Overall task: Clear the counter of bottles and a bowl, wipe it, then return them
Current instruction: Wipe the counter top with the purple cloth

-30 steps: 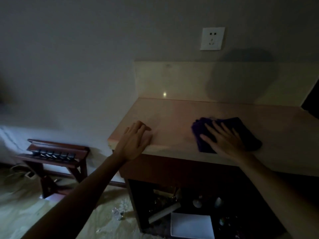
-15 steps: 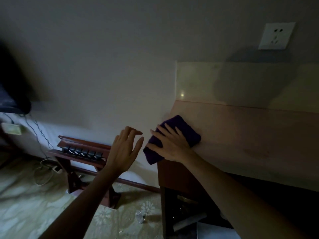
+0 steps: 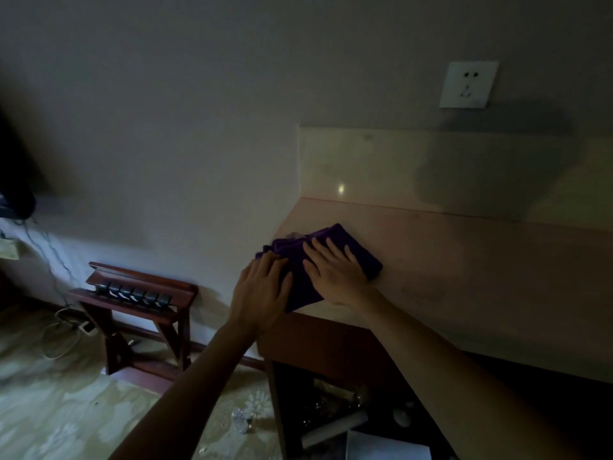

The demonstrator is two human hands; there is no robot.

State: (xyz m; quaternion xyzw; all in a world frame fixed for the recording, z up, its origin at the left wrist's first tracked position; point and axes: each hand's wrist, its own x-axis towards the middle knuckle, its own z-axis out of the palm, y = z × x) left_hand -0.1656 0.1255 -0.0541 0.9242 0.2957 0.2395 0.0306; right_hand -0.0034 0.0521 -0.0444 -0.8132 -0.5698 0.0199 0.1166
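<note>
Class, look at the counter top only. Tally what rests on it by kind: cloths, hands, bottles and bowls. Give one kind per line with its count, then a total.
Cloths: 1, the purple cloth at the left end of the counter
Hands: 2, the left hand and the right hand, both on the cloth
Bottles: 0
Bowls: 0
Total: 3

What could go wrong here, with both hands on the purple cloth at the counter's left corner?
1. The folded purple cloth overhangs the pale stone counter's left front corner; a further leftward push could slide it off onto the floor.
2. The left hand sits at the cloth's outer edge, mostly past the counter, so it gets little support.
3. Dim light may hide missed patches.
</note>
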